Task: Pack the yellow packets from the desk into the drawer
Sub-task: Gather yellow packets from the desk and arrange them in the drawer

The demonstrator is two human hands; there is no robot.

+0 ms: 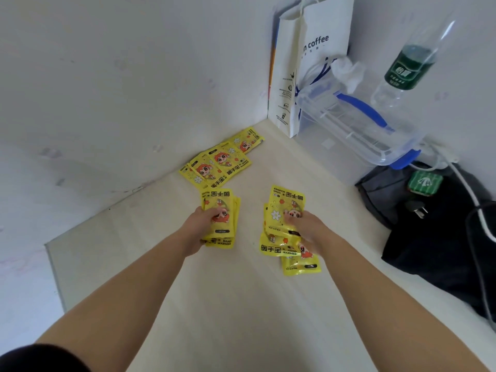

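Left hand (198, 228) grips a squared hand-warmer stack (221, 210); right hand (308, 229) apparently pinches a looser fan (281, 245); square that fan on the surface (241, 304) before lifting

Only the person's two arms and hands show: the left hand (199, 229) and the right hand (308, 228) are bare, and both forearms are uncovered down to the wrists. At the lower left corner the left arm ends in a short black sleeve (40, 358), whose plain, dark cloth has a rounded hem above the elbow. The right arm is bare all the way to the lower right edge of the view.
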